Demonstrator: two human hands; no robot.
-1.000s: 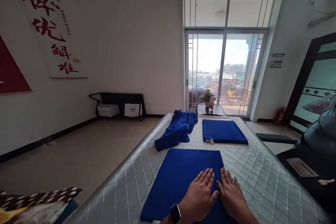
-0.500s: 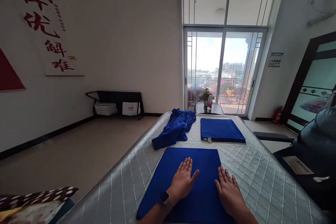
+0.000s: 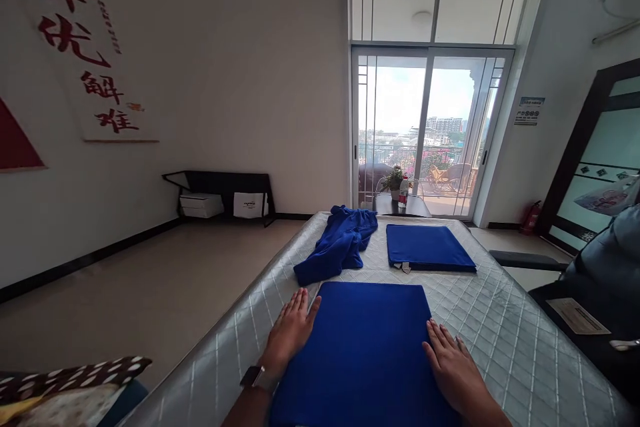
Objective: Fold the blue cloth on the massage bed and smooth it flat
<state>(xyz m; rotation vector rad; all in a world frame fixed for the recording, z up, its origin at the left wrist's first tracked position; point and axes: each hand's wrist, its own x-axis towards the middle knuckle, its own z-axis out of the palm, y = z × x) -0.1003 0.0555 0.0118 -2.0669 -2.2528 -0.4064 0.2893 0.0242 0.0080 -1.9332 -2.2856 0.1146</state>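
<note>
A flat, folded blue cloth [image 3: 367, 353] lies on the quilted silver-grey mattress [image 3: 505, 327] in front of me. At its left edge is my left hand [image 3: 290, 332], fingers stretched out and holding nothing, a watch on the wrist. My right hand [image 3: 455, 363] rests flat along the right edge, fingers extended, also holding nothing. Farther back, a second folded blue cloth [image 3: 430, 247] with a small white tag sits at the right. A crumpled blue cloth [image 3: 343, 243] lies to the left of it.
Beyond the mattress stands a small table [image 3: 415, 208] with a plant and a bottle [image 3: 403, 192]. A dark chair [image 3: 615, 273] is at the right. Patterned fabric [image 3: 65, 390] shows at the lower left. A black rack [image 3: 225, 183] stands by the wall.
My left hand has moved left, from the middle of the near cloth to its left edge. My right hand stays at the right edge. The view has shifted slightly.
</note>
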